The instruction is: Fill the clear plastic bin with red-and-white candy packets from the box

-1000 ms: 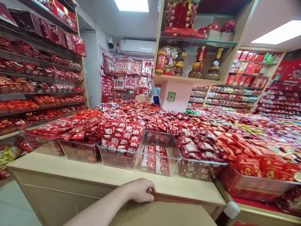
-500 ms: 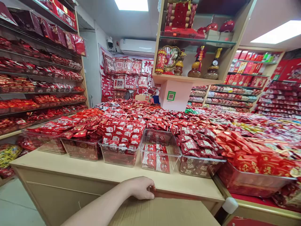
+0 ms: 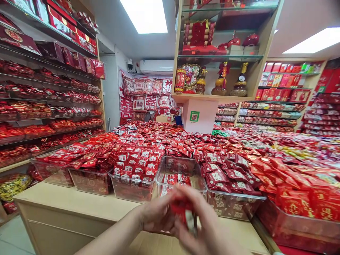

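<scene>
My left hand (image 3: 158, 214) and my right hand (image 3: 199, 216) come together above the counter's front edge. Between them is a red and white packet (image 3: 182, 209), blurred by motion; whether there is more than one I cannot tell. The fingers of both hands curl round it. Just beyond stands a clear plastic bin (image 3: 198, 184) with a few flat red and white packets (image 3: 170, 179) on its bottom, partly hidden by my right hand. A cardboard surface (image 3: 156, 244) shows below my hands.
Bins heaped with red packets (image 3: 138, 161), maroon packets (image 3: 220, 170) and bright red packets (image 3: 300, 198) line the pale counter (image 3: 66, 202). Behind them spreads a wide heap of packets. A display cabinet (image 3: 217, 97) overhangs it, and stocked shelves (image 3: 53, 106) stand left.
My left hand has risen from the cardboard, and my right hand has come into view. A red and white packet is now between them. The view has tilted slightly upward.
</scene>
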The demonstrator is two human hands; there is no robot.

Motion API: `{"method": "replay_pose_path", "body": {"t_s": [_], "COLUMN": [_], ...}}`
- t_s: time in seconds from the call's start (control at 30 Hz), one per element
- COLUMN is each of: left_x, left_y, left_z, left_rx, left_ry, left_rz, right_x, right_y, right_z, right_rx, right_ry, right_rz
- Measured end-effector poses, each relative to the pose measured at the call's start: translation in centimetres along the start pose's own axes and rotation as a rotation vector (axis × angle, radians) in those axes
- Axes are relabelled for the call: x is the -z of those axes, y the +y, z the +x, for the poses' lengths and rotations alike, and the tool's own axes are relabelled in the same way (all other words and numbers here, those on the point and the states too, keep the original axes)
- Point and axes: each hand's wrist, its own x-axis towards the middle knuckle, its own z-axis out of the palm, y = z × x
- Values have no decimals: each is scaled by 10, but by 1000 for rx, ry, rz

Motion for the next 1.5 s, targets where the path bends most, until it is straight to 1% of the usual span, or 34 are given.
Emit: {"method": "replay_pose_path", "body": {"t_s": [0.03,0.07,0.1,0.13,0.2,0.27,0.37,0.47,0.53,0.63,0.7,0.77,0.83,0.97,1.07,1.13,1.2,1.33,1.4,1.47,1.5], "left_x": [-1,0,3,7,20,32,40,37,33,31,32,34,35,36,34,32,31,35,37,39,39], "left_y": [6,12,17,21,26,25,15,6,3,2,-1,-5,-10,-20,-21,-20,-19,-21,-22,-24,-24], "left_z": [5,11,18,25,38,45,49,49,49,50,51,52,52,48,43,40,38,38,38,39,39], "left_rx": [-64,-131,-203,-270,-395,-460,-466,-441,-435,-438,-451,-467,-476,-482,-498,-503,-509,-516,-528,-538,-539], "left_ry": [-2,7,37,98,257,347,441,556,613,687,729,760,783,807,805,820,847,874,891,927,946], "left_rz": [-108,-167,-175,-145,-61,-4,55,97,107,106,110,130,151,139,54,-29,-59,22,31,34,32], "right_x": [7,11,14,14,10,1,-17,-30,-35,-37,-37,-37,-37,-38,-39,-40,-41,-43,-43,-43,-44], "right_y": [11,22,33,43,61,75,88,94,95,96,98,101,104,105,102,100,100,99,99,100,101], "right_z": [14,29,43,55,73,82,80,72,68,65,63,61,58,54,51,49,47,45,46,47,48], "right_rx": [-24,-31,-10,13,42,7,-110,-222,-260,-286,-286,-281,-281,-304,-325,-337,-341,-323,-339,-364,-369], "right_ry": [176,339,423,469,457,464,552,687,745,782,799,785,752,684,636,639,647,617,607,648,695], "right_rz": [42,82,114,142,204,309,510,795,1001,1205,1282,1314,1291,1149,1163,1199,1170,1022,1043,1112,1135]}}
